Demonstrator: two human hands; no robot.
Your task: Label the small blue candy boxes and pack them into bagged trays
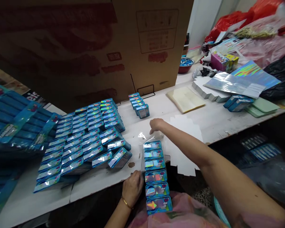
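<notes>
My right grip (156, 125) has bent fingers at the far end of the clear bag (142, 136), centre of the frame. My left grip (133, 186) is curled beside the row of blue boxes (156, 176), lower centre (whether either one pinches the film, I cannot tell). More blue boxes (85, 136) stand at left, on the surface (85, 188).

single head-worn view, looking forward and down, table close below, cardboard wall ahead
</notes>
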